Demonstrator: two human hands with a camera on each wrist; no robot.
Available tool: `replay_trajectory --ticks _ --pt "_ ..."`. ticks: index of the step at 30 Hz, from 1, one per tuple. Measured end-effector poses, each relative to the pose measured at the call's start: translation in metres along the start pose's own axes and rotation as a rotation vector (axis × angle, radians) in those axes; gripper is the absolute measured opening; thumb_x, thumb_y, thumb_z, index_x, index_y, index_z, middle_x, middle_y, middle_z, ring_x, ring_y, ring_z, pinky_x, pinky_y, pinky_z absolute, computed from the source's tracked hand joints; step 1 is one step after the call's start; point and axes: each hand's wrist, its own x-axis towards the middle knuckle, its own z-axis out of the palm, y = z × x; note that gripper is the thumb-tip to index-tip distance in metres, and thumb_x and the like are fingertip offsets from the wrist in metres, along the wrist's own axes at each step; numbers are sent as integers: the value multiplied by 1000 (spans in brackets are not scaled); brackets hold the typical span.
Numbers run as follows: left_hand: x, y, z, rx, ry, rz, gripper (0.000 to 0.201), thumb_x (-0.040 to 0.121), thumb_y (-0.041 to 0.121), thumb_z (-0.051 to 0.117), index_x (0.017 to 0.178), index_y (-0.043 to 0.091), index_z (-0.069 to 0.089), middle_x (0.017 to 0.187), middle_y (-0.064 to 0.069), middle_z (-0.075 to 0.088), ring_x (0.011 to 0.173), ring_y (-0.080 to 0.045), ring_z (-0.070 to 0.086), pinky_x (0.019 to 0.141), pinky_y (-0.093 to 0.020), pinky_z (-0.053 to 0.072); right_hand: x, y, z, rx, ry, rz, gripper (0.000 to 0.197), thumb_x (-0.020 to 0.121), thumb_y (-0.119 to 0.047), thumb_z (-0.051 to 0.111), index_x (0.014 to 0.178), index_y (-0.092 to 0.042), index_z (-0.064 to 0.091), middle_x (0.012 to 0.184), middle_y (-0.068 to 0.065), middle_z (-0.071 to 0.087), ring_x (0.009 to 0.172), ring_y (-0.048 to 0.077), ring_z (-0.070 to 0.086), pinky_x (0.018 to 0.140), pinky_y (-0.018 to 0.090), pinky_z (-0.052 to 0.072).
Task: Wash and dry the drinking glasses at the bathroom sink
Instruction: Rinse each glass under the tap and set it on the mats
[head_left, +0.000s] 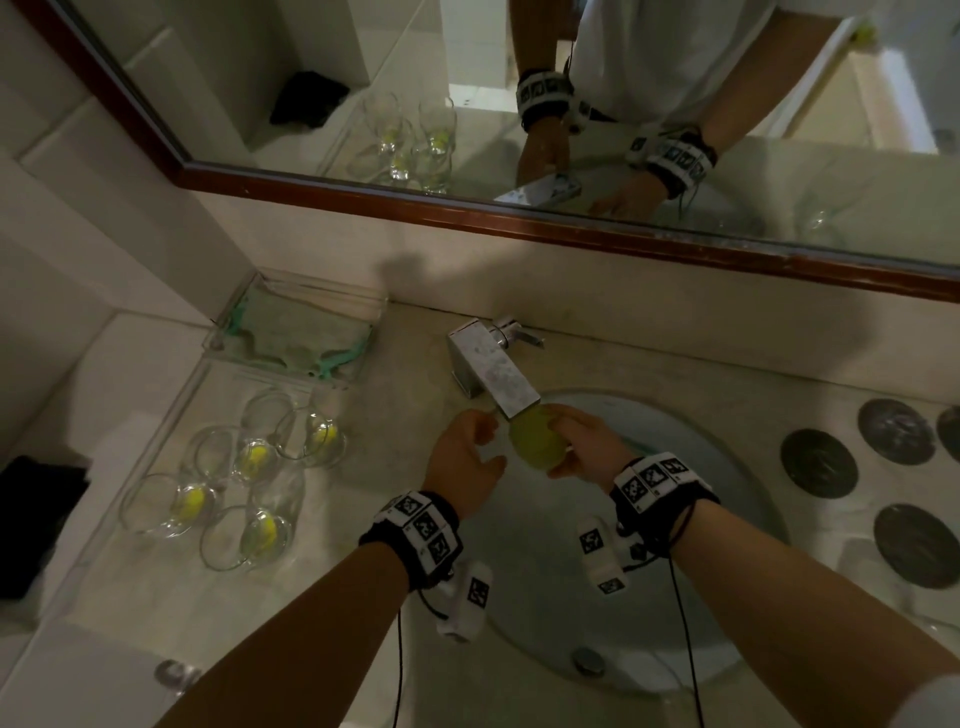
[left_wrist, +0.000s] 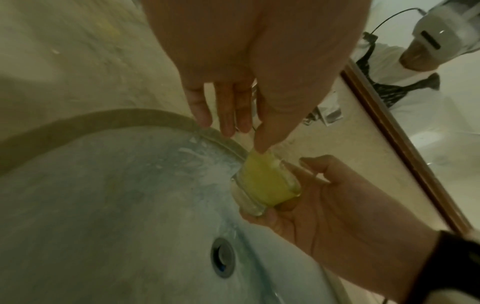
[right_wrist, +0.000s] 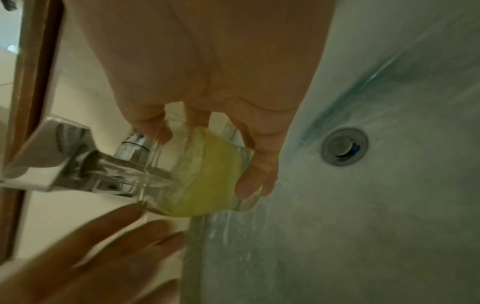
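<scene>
Left of the tap (head_left: 493, 371), five glasses (head_left: 244, 491) with yellow dregs stood on the counter (head_left: 405, 374), a clear tray (head_left: 296, 332) holding a green cloth behind them. Nearer the tap, the left hand (head_left: 462, 462) hung loose with fingers straight, holding nothing, its thumb tip at the rim of the held glass. Under the tap's spout, over the sink (head_left: 727, 467), the right hand (head_left: 587, 449) gripped a glass (head_left: 537, 439) by its base, tilted and part full of yellow liquid. Wet glass of this kind would likely be slippery, rigid and breakable against the basin; a wrap round the thick base or lower wall seemed safest. Right of the tap lay dark round coasters (head_left: 818, 462). No brand or writing could be read.
</scene>
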Motion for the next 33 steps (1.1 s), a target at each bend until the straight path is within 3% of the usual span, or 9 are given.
replay_trajectory --ticks 5,10,15,19,21,26,27,30,33 --pt "10 -1 12 -118 -243 -64 85 72 12 84 141 23 36 124 8 51 114 -14 53 92 -30 49 -5 -9 11 51 -47 8 30 102 -30 49 130 -21 56 117 10 62 95 28 64 68 41 58" --pt "22 -4 25 -154 -201 -70 69 61 47 90 116 25 54 110 6 62 100 -10 62 93 -40 53 -9 -6 17 -44 -88 -12 42 100 -19 54 141 -16 48 134 12 56 113 33 60 90 56 55" --pt "27 -6 28 -74 -204 -38 97 61 41 89 137 8 37 132 -4 53 116 -18 55 100 -34 46 -15 -11 17 -488 -109 -96 62 99 -35 54 152 -25 25 136 10 56 100 29 68 75 36 57" --pt "25 -7 30 -109 -220 -54 94 60 49 81 139 31 33 136 1 52 120 -18 55 101 -42 48 -18 -22 33 -740 32 -230 44 79 -45 71 114 -19 60 98 7 69 85 24 68 79 42 59" --pt "25 -10 28 -116 -229 -40 96 55 57 79 137 33 34 135 5 52 120 -15 55 101 -37 46 -17 -20 28 -704 33 -240 58 76 -53 74 122 -22 58 104 2 66 91 20 66 82 40 57" --pt "34 -15 25 86 -411 -34 96 65 45 86 145 18 40 145 -1 46 130 -16 46 111 -34 36 -14 -21 16 -539 -72 -257 15 97 -7 57 111 -2 60 94 -1 68 85 -2 61 108 36 42" --pt "35 -13 24 156 -450 -58 91 65 48 84 141 17 45 140 -3 51 124 -15 51 107 -34 42 -18 -26 14 -550 -134 -279 21 96 -4 58 117 -2 59 102 0 66 91 -1 60 104 30 44" --pt "38 -6 19 189 -517 -168 49 74 31 84 112 13 59 83 3 64 53 -3 58 52 -24 50 -32 -34 11 -568 -340 -346 40 92 8 57 131 2 49 121 13 55 108 19 54 85 8 46" --pt "37 -4 19 181 -511 -131 50 76 26 82 118 12 59 93 4 62 69 -14 61 63 -31 52 -25 -28 12 -679 -323 -361 50 96 -15 61 142 -7 41 137 16 49 122 33 53 96 20 48"
